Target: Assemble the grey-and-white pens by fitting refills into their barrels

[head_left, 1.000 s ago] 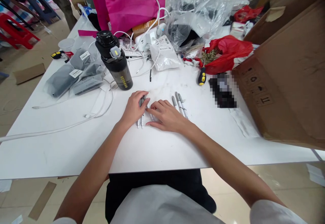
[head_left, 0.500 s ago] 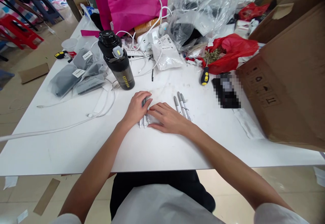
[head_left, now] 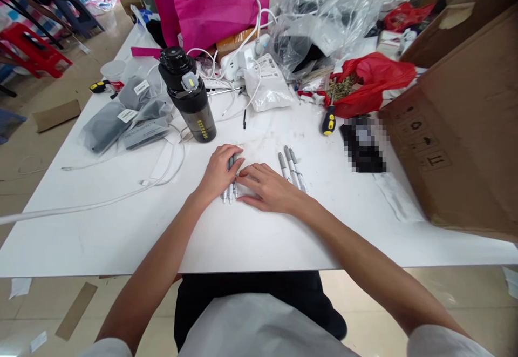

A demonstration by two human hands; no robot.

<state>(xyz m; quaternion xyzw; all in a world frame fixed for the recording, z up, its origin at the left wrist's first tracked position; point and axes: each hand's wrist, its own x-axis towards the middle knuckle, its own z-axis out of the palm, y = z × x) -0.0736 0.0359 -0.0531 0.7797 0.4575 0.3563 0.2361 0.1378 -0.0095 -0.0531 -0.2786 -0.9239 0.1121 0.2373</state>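
Note:
My left hand [head_left: 220, 170] is curled over a small group of white and grey pens [head_left: 230, 192] on the table, with their clear ends pointing towards me. Its fingers and thumb cover the upper parts of these pens. From the right, my right hand [head_left: 265, 188] lies low on the table, fingers stretched out, with its fingertips beside the same pens. Whether it presses on them I cannot tell. Just beyond my right hand rest three more grey-tipped white pens [head_left: 292, 168], roughly side by side, their lower ends partly near my wrist.
A dark water bottle [head_left: 192, 103] stands behind my left hand. Further left are bagged grey packages [head_left: 109, 125] and a white cable [head_left: 162, 176]. On the right lie a yellow-black screwdriver [head_left: 328, 122] and red bag [head_left: 372, 79], beside a big cardboard box [head_left: 465, 141].
Both hands stay in nearly the same place at the pens. The view has shifted very slightly.

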